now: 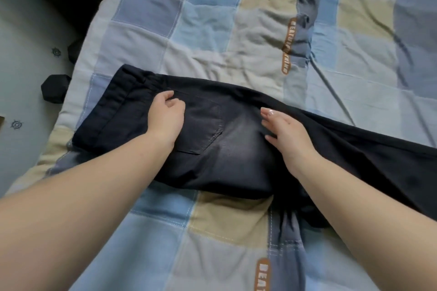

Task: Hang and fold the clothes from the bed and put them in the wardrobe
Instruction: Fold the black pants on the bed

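Our forearms reach over the patchwork quilt to dark jeans lying flat across the bed. Our left hand rests near the waistband with fingers curled, perhaps pinching cloth; we cannot tell. Our right hand presses flat, fingers straight.

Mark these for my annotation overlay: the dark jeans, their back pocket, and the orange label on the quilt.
dark jeans (241, 160): head view, faded seat area.
back pocket (203, 125): head view, middle of the stitched pocket.
orange label (289, 46): head view, middle of the lettered strip, upper quilt.
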Tool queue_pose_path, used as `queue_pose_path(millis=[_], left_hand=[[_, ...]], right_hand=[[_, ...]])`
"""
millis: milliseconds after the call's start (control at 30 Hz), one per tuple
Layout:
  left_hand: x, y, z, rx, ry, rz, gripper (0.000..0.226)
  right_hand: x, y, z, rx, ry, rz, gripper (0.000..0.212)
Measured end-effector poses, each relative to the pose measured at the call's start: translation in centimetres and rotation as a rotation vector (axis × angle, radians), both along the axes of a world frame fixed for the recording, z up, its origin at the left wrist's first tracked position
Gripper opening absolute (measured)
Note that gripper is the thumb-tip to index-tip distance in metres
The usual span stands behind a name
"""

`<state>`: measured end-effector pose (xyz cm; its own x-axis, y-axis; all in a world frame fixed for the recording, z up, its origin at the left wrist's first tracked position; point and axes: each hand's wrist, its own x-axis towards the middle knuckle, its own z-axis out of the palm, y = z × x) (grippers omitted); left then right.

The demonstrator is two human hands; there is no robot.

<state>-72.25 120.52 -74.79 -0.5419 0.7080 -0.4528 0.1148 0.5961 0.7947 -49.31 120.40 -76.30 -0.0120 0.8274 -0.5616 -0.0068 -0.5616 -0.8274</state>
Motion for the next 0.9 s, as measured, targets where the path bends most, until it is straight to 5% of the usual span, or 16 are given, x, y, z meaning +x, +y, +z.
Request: queue_pose_path(millis=[100, 333, 767, 900], left_hand=[[5.2, -2.6, 1.7, -0.002, -0.077, -0.069, 0.015], [22.9, -11.3, 5.1, -0.111, -0.269, -0.183, 0.017], [48.7, -26.3, -1.0, -0.503, -0.364, -0.451, 0.007], [52.9, -27.2, -2.2, -0.562, -0.321, -0.509, 0.043]], right_hand=[[4.4, -4.2, 1.2, -0.021, 0.008, -0.004, 0.016], [18.6, -15.1, 3.5, -0.182, 0.024, -0.081, 0.031], [46.7, -34.8, 0.2, -0.334, -0.371, -0.163, 0.019], [49.8, -37.3, -2.0, -0.483, -0.409, -0.312, 0.015]])
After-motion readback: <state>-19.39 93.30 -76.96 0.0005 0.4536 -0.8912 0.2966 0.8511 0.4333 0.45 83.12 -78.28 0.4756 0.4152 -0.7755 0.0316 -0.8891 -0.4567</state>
